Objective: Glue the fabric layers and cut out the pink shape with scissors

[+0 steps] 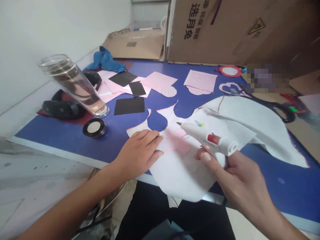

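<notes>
My right hand (232,173) is wrapped round a white hot glue gun (212,138), whose dark nozzle points left above a large white cut-out sheet (185,176). A small orange light glows on the gun's side. Flat on the sheet's left part rests my left hand (142,150), palm down, with nothing seen in it. A pink piece (178,141) lies on the sheet between my two hands, partly behind the gun. The sheet has curved cut edges with red markings, and its right part is folded and raised off the table.
A glass bottle of water (77,86) stands left, its black lid (95,128) nearby. Black pieces (129,106) and pink sheets (158,81) lie behind the white sheet. Scissors (282,111) lie right. A blue cloth (105,60) and large cardboard box (215,33) stand at the back.
</notes>
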The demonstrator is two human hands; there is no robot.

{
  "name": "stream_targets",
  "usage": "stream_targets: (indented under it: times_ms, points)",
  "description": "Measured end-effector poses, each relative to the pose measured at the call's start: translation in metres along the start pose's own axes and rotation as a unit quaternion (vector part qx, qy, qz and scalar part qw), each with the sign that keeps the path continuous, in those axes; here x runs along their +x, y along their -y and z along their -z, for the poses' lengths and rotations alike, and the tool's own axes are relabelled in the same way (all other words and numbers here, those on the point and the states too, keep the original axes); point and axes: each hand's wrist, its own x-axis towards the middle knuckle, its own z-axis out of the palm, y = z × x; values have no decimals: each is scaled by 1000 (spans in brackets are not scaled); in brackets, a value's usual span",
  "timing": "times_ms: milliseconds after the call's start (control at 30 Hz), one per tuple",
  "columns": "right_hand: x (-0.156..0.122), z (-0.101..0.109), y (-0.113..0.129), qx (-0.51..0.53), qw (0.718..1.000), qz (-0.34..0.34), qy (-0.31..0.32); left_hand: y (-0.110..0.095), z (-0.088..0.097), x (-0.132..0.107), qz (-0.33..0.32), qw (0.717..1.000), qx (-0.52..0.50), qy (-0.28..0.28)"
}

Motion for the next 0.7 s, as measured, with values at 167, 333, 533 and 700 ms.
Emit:
stream_targets:
  times_ms: [167,333,533,700]
  points:
    - [-17,6,-8,-67,990,119,25,0,-2,0,-2,1000,-2,-1]
    - [-23,10,-5,-174,959,217,58,0,-1,0,4,1000,-5,1]
    - [-18,9,3,-270,901,330,81,-2,1,0,14,1000,-21,13]
    - [-10,9,7,-298,877,363,105,-1,1,0,20,998,-41,32]
